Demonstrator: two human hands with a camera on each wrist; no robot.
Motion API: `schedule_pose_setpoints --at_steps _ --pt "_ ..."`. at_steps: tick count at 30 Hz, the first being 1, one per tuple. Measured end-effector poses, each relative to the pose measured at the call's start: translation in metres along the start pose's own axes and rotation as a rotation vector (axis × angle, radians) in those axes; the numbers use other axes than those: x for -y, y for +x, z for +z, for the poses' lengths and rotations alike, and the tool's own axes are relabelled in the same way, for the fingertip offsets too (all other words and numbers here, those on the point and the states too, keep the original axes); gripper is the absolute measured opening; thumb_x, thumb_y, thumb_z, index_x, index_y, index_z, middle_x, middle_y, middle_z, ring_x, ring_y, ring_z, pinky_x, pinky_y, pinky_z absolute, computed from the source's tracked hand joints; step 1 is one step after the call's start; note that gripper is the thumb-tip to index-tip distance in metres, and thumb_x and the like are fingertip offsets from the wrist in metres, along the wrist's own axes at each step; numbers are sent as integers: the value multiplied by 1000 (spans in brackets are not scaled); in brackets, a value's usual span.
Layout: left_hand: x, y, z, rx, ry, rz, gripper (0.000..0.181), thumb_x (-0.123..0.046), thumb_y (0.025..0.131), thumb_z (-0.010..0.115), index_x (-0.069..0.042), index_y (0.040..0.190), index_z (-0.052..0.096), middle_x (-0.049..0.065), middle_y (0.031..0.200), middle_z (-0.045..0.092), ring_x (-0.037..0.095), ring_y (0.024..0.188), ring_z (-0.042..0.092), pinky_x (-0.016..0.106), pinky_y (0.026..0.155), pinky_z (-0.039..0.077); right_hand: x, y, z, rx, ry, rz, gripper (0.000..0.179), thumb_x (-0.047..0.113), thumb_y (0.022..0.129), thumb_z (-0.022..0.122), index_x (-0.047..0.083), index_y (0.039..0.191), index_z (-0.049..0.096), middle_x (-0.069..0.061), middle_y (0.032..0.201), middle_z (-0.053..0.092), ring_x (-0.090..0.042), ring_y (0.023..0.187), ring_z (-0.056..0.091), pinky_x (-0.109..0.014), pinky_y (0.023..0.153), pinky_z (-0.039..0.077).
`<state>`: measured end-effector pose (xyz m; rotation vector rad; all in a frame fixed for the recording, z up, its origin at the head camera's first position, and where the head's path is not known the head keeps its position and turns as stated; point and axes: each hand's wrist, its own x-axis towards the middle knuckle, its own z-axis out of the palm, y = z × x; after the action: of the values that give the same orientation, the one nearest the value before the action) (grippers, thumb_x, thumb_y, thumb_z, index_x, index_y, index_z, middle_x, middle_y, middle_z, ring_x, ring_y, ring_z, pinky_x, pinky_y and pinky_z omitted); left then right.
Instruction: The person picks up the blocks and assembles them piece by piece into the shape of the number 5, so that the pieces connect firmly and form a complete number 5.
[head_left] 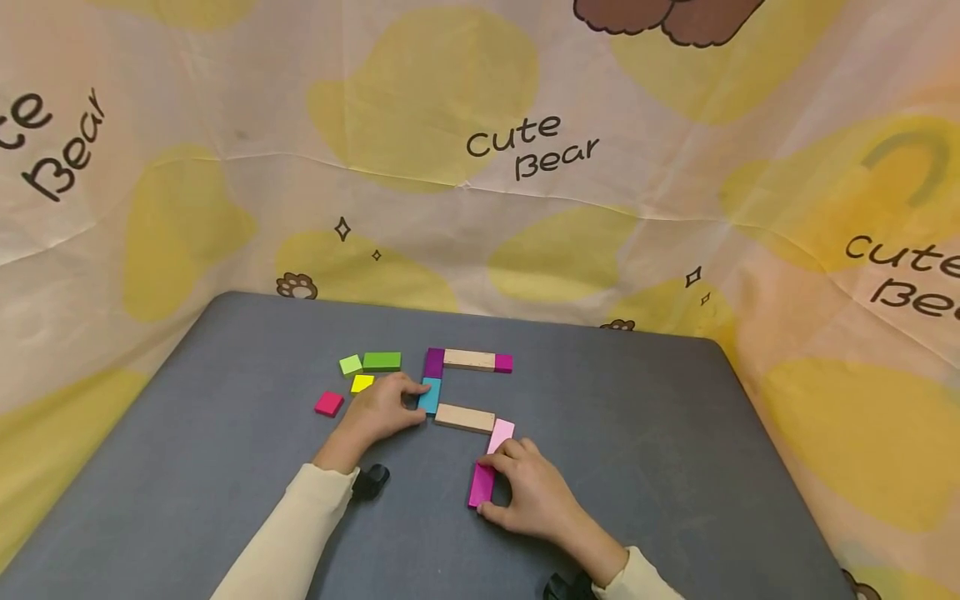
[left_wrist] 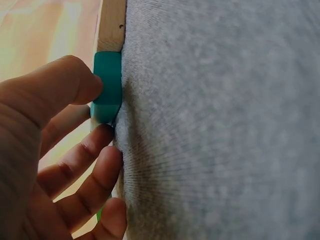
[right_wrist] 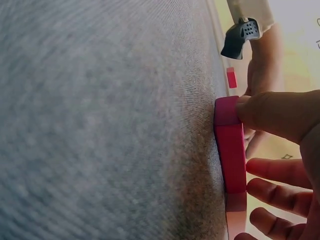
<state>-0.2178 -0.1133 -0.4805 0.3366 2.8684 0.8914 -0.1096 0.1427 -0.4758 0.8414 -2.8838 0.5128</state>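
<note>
At the left grip (head_left: 386, 408), the blue block (head_left: 431, 398) only partly visible.

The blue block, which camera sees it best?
The left wrist view: the blue block looks big and close there, with just a thumb tip over its edge. The head view shows it from above, but small, with the finger and thumb of the left hand at it. I can't see it in the right wrist view.
</note>
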Motion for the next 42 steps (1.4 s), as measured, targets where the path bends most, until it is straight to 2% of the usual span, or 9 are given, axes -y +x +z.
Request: schedule_pose_setpoints --at_steps 4,13,17,22,27,31,35,38,42 --pt "-2 2 -3 6 29 1 45 -26 77 75 -20 121 69 0 108 66 14 79 52 27 63 41 0 1 0 -3 -2 4 49 45 69 79 18 110 70 5 97 60 -10 89 48 -23 71 47" --pt "-4 1 -4 17 27 14 42 -24 78 76 -18 119 71 2 113 63 13 81 52 28 70 46 -2 0 3 0 22 33 49 45 71 79 19 111 70 5 99 60 -9 88 47 -23 69 47" --pt "-5 -2 -4 16 43 23 42 -24 79 76 -17 119 70 2 113 63 12 78 52 27 68 45 -2 -1 4 2 35 47 50 46 70 79 19 111 70 5 100 61 -8 87 46 -22 68 45" --pt "-6 -7 -3 -24 44 52 41 -24 79 75 -18 118 70 0 107 62 11 77 51 26 66 44 -3 -1 5 -6 42 37 50 45 70 79 19 111 70 4 100 61 -8 87 46 -23 69 46" --pt "-5 -9 -11 -106 29 93 36 -25 81 71 -16 115 71 -1 94 61 11 73 50 27 60 42 -3 -1 4 -15 35 34 49 45 70 79 19 110 70 5 99 61 -9 88 47 -23 70 47" --pt "0 -4 -20 -187 86 120 35 -25 81 69 -14 115 71 4 95 63 16 78 53 33 62 46 -4 -1 3 -17 29 33 50 45 70 78 18 111 70 4 99 61 -9 89 47 -24 70 47" --pt "7 6 -31 -229 145 134 35 -23 81 68 -12 115 71 8 106 66 26 94 56 44 76 50 -5 -1 2 -9 25 36 51 46 70 78 17 111 70 4 100 61 -10 89 48 -24 70 47" --pt "15 16 -37 -225 183 119 35 -22 82 68 -12 115 71 10 111 65 30 99 55 48 80 49 -6 0 2 -6 20 37 51 46 70 79 17 111 70 4 99 60 -10 89 47 -25 71 47" --pt "28 25 -44 -184 249 94 38 -23 82 68 -11 117 69 12 115 63 31 99 53 49 80 46 -7 1 2 2 17 32 52 47 69 79 18 111 70 4 98 59 -10 89 47 -25 71 46"
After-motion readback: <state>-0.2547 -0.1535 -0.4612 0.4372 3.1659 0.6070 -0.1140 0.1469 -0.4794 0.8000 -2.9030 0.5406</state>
